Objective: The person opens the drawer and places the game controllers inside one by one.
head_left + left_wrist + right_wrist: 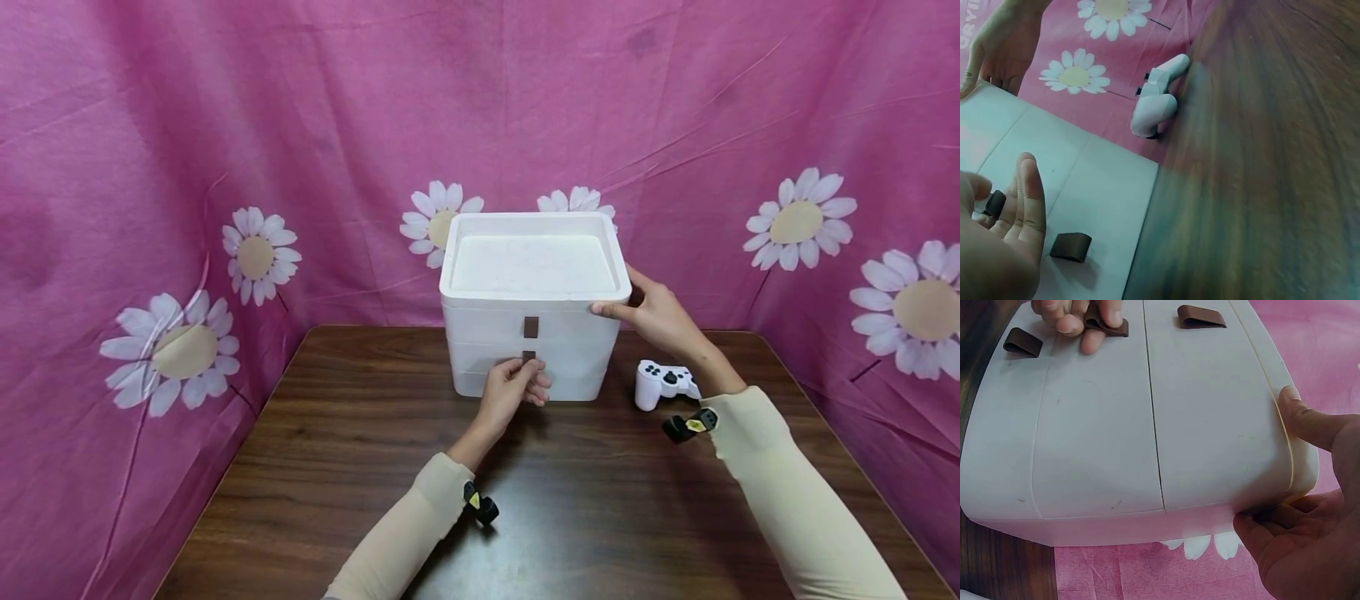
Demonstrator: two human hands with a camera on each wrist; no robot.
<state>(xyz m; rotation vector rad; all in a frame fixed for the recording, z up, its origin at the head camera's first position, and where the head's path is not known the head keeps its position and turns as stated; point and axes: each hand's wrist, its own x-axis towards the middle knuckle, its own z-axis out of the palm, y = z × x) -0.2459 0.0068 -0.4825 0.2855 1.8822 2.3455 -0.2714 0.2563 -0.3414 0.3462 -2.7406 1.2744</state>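
Your left grip (517, 388) was pinched closed on the middle tab (529, 356) of the box (577, 358) just beyond it. Your right grip (660, 315), spread wider, clasped the box's upper corner, probably bracing it. The controller (666, 380) lay near the right grip.

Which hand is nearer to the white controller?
Right. The right hand grips the right side of the white box, above the controller; the left hand pinches the middle brown tab, farther left.

We see a white box (487, 329), brown tabs (531, 327) and a white controller (660, 387). We find the cloth (360, 125) pink with white daisies (797, 223), the table (600, 508) brown-grained.
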